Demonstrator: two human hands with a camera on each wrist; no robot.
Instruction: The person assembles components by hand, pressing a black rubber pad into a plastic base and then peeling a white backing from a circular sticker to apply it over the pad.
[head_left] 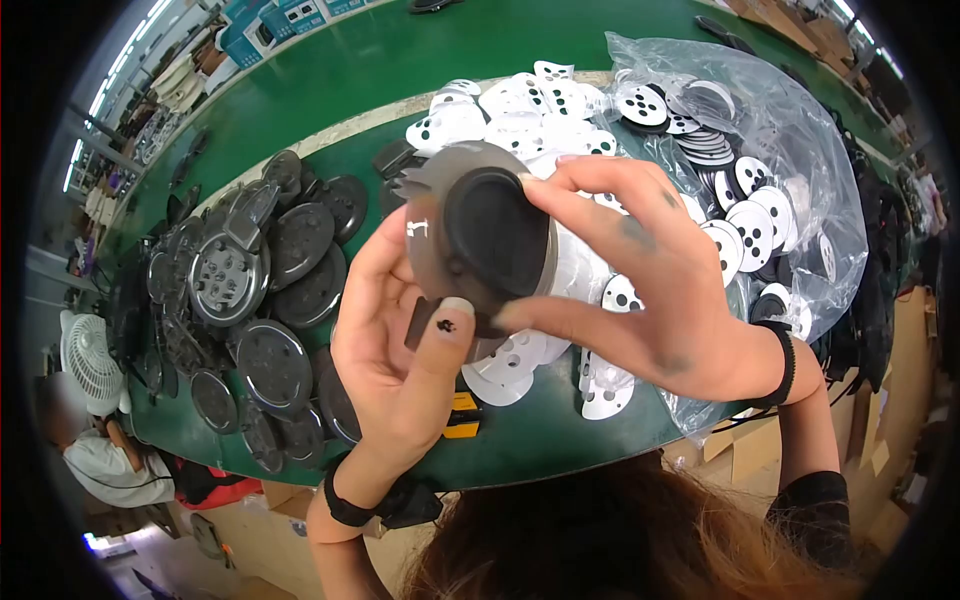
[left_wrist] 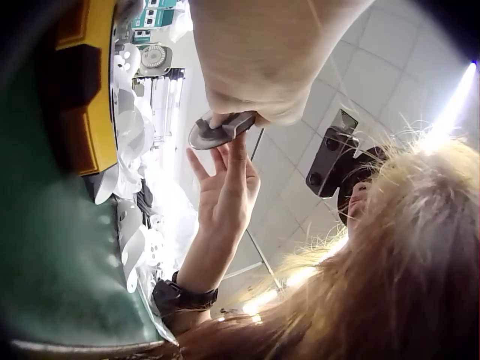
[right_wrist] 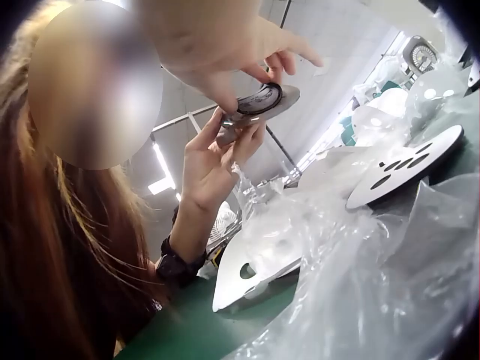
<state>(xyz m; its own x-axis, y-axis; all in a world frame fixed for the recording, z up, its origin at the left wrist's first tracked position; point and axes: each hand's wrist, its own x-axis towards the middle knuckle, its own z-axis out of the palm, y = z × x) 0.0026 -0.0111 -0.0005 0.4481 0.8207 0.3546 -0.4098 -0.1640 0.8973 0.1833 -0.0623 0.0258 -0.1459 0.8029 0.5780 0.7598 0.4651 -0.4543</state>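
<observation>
In the head view my left hand [head_left: 395,355] holds a smoky grey translucent round plastic cover [head_left: 428,262], thumb in front and fingers behind. A smooth black round disc [head_left: 502,232] lies against the cover's face. My right hand [head_left: 650,275] pinches this disc, index fingertip at its upper edge and thumb at its lower edge. The right wrist view shows the disc [right_wrist: 259,100] from the side, close over the cover [right_wrist: 289,99]. From the left wrist, the cover [left_wrist: 206,138] appears edge-on with a raised block on its underside.
Many dark round covers [head_left: 273,366] are heaped on the green table [head_left: 350,62] at left. White discs with black holes [head_left: 752,222] lie at right, partly in a clear plastic bag [head_left: 835,290]. A yellow-and-black item [head_left: 462,416] sits near the front edge. A white fan [head_left: 90,360] stands left.
</observation>
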